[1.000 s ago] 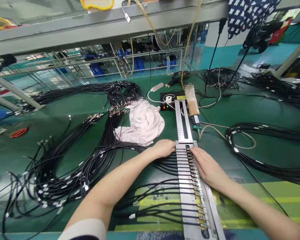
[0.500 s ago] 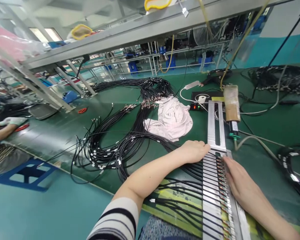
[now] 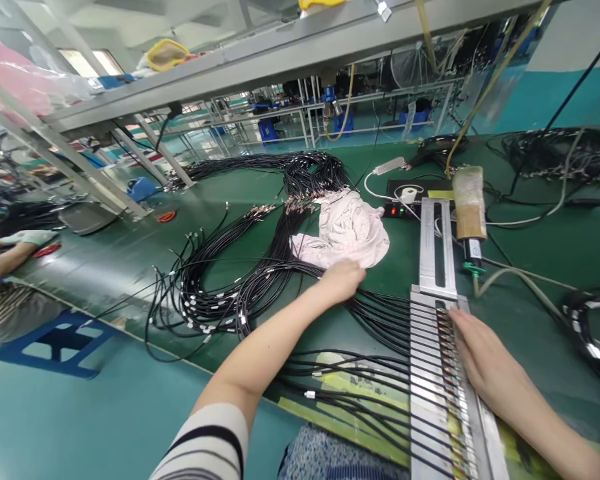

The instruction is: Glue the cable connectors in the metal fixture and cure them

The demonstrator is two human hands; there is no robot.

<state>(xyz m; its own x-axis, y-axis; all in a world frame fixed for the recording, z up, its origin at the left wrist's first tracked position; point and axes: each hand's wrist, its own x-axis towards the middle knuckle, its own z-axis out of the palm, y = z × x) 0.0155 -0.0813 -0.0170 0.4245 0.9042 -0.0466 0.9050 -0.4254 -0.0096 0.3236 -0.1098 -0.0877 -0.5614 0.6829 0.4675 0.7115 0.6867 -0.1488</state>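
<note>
My left hand [image 3: 344, 281] is closed over a bundle of black cables [image 3: 380, 319], just in front of the crumpled pale cloth [image 3: 353, 227]. From there the cables fan out to a metal slotted fixture [image 3: 423, 380], where they lie side by side with their coloured wire ends along its right part. My right hand [image 3: 487, 363] lies along the right edge of the fixture, fingers stretched out and fingertips touching near its upper end. Its thumb is hidden. Beyond the fixture extends a slotted metal plate [image 3: 427, 247].
Coiled black cables [image 3: 205, 313] lie to the left. Behind the fixture are a black box [image 3: 397, 208] with lit switches and a wrapped syringe-like dispenser [image 3: 470, 207]. A metal shelf beam [image 3: 260, 63] crosses above. At far left a co-worker's hand [image 3: 30, 238] shows beside a blue stool [image 3: 55, 343].
My left hand has moved left, away from the upper end of the fixture, to the cables near the cloth. My right hand stays along the fixture's edge.
</note>
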